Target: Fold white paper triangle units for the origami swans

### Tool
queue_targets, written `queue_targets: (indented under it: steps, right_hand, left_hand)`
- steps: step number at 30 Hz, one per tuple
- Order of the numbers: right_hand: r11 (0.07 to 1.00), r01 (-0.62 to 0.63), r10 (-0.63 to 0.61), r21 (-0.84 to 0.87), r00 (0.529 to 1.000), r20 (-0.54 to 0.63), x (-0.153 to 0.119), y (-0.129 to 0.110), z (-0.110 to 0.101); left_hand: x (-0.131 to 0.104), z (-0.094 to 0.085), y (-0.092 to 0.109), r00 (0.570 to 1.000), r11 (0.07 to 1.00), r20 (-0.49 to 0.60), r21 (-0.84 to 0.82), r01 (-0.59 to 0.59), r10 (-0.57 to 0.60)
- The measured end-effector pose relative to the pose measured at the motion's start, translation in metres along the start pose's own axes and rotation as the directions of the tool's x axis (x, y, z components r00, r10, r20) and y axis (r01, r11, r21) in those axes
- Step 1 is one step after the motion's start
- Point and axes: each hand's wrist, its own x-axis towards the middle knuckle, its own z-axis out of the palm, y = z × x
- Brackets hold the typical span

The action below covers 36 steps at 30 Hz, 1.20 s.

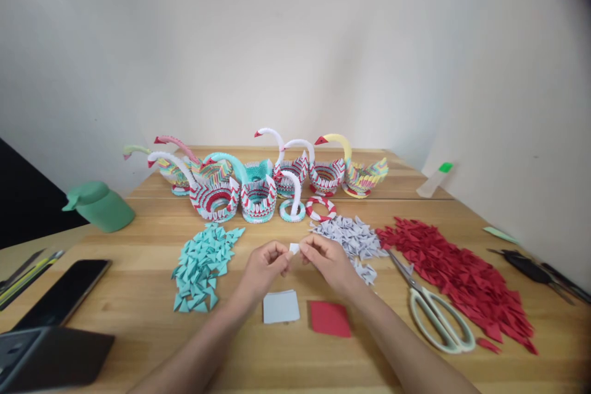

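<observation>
Pinching what seems white paper (294, 248), both hands (269, 263), wooden table (148, 345)

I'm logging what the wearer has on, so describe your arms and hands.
The left hand and right hand are bare, without gloves. The left forearm and right forearm show no sleeves, and I see no watch, bracelet or ring.

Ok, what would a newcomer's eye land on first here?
Probably the long heap of red folded paper pieces on the right of the table. Next, the cluster of folded-paper swans with curved necks at the back, then the two hands pinching a small white paper front and centre.
</observation>
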Motion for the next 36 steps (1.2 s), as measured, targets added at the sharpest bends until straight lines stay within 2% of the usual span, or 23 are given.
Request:
queue_targets:
  steps: [9, 15, 20, 26, 30, 33, 36]
  right_hand:
    - [0.993, -0.017, 0.011, -0.113, 0.999, -0.052, -0.0016, -0.0026, 0.0043]
    - [1.0, -0.013, 0.013, 0.003, 1.0, -0.022, -0.0021, -0.0052, 0.0032]
    - [0.998, -0.024, 0.022, -0.056, 0.999, -0.04, -0.0012, -0.0024, 0.0051]
    - [0.999, 0.018, -0.021, -0.048, 0.997, -0.068, -0.0011, 0.0001, 0.0069]
    - [0.999, 0.015, -0.018, -0.034, 0.998, -0.061, -0.0011, 0.0007, 0.007]
    - [1.0, 0.003, -0.004, -0.017, 0.999, -0.052, -0.0011, -0.0007, 0.0073]
    - [1.0, -0.001, -0.001, -0.029, 0.998, -0.06, -0.0013, -0.0017, 0.0079]
  left_hand:
    - [0.0016, -0.0031, -0.0014, 0.999, 1.0, 0.032, 0.012, -0.027, 0.027]
    - [0.0009, 0.0, -0.0037, 0.998, 0.998, -0.015, 0.029, -0.063, 0.064]
    - [-0.0019, 0.0021, -0.0013, 0.992, 0.988, -0.069, 0.124, -0.094, 0.103]
    - [0.0034, -0.0022, -0.0044, 0.999, 0.995, -0.054, -0.103, -0.01, 0.005]
    - [0.0033, -0.0016, -0.0043, 1.0, 0.991, -0.028, -0.134, -0.003, -0.001]
    - [0.0007, 0.001, -0.0039, 0.996, 0.997, -0.053, -0.017, -0.069, 0.068]
    - [-0.0029, 0.0033, -0.0035, 0.977, 0.955, -0.102, 0.252, -0.158, 0.188]
